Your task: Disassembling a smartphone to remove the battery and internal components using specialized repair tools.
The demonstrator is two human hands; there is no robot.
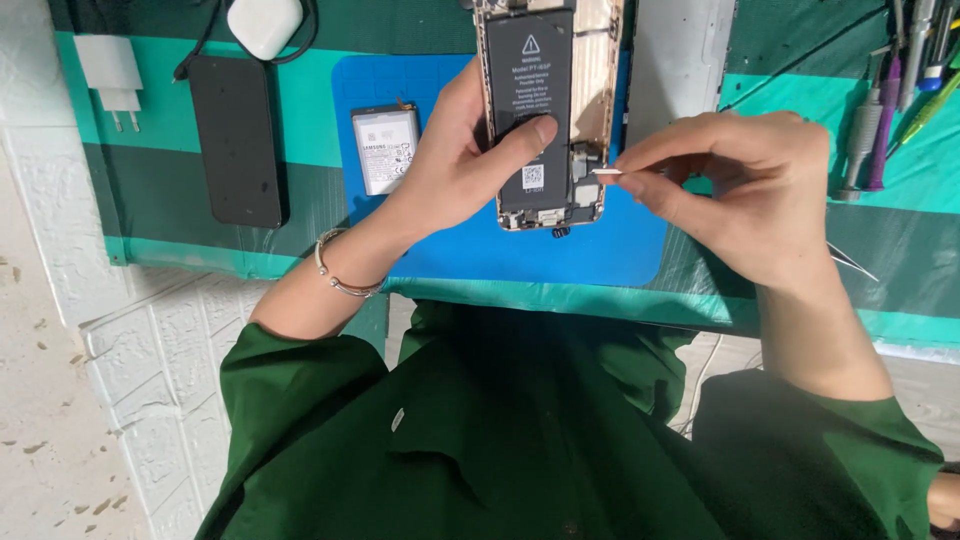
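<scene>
Opened phone (545, 110): back cover off, gold-toned frame, held upright over the blue mat (620, 250) near the centre of the bench; its top runs out of view at 12 o'clock.
Phone battery (528, 90): long black cell with white print, filling most of the open frame.
Lower parts: small metal and grey components sit below and at 3 o'clock of the battery, near the frame's bottom edge.
Left hand (460, 165): fingers wrapped round the phone from 9 o'clock, thumb pressed flat on the battery face.
Right hand (745, 185): thumb and forefinger pinched together on a small white piece (606, 172), its tip just beside the phone's lower edge at 3 o'clock.
Loose battery (385, 148): silver-white, lying on the mat at 9 o'clock of the left hand.
Dark phone (237, 140): face-down, farther out at 9 o'clock.
White charger plug (112, 75): at 10 o'clock.
White earbud case (265, 25): at 11 o'clock.
Hand tools (885, 110): at 2 o'clock, well apart.
</scene>
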